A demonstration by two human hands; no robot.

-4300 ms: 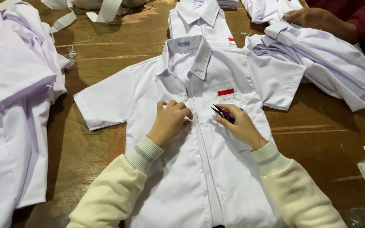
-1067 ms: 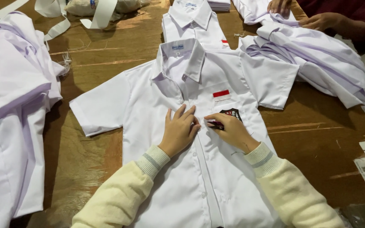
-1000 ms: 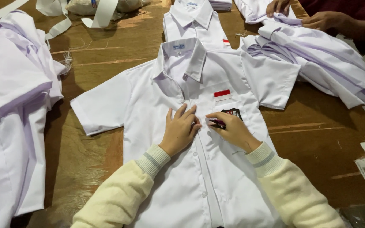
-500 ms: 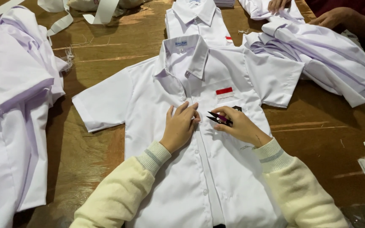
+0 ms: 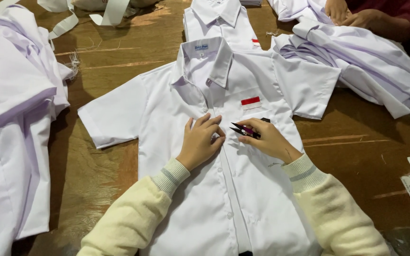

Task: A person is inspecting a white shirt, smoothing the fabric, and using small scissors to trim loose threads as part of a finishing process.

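1. The white short-sleeved shirt (image 5: 224,156) lay flat, buttoned, at the centre of the wooden table (image 5: 357,142).
2. The left hand (image 5: 201,142) pressed its placket, fingers loosely curled, grasping nothing.
3. The right hand (image 5: 266,137) gripped thread snips (image 5: 244,130), blades pointing to nine o'clock.
4. A red-and-white rectangular patch (image 5: 251,102) sat at twelve o'clock of the snips; stray threads seemingly being trimmed, demanding careful snipping.

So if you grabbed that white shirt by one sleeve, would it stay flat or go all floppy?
Probably floppy: the white shirt is thin cloth lying limp on the wooden table. It likely feels light, and would bunch rather than slide if pushed, where the left hand presses it.
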